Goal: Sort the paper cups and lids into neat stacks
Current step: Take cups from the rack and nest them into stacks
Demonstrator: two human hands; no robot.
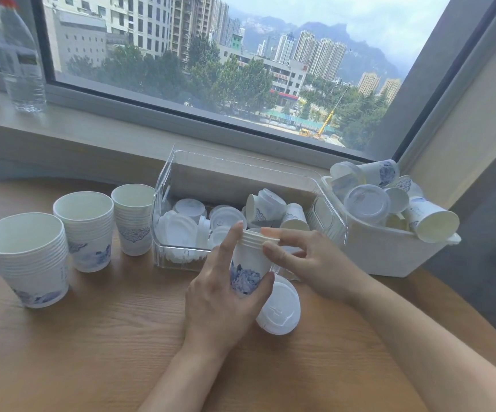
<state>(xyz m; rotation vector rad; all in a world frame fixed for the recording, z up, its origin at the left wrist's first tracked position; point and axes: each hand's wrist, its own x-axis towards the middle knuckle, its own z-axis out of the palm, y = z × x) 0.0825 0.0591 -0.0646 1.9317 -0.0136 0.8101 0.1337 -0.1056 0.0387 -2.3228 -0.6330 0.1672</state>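
Note:
My left hand [223,295] grips a short stack of white paper cups with a blue pattern [248,263], held upright above the wooden table. My right hand [303,260] pinches the rims at the top of that stack. A white lid [279,310] lies on the table just below and right of the held cups. Three cup stacks stand at the left: a near one [29,260], a middle one [87,230] and a far one [135,221]. A clear bin [181,179] holds several lids and some cups. A white tub [389,251] at the right holds loose cups and lids.
A clear water bottle [22,58] stands on the window sill at the far left. The sill and a large window run behind the bins. Bare wooden table [107,337] shows in front of the stacks and under my arms.

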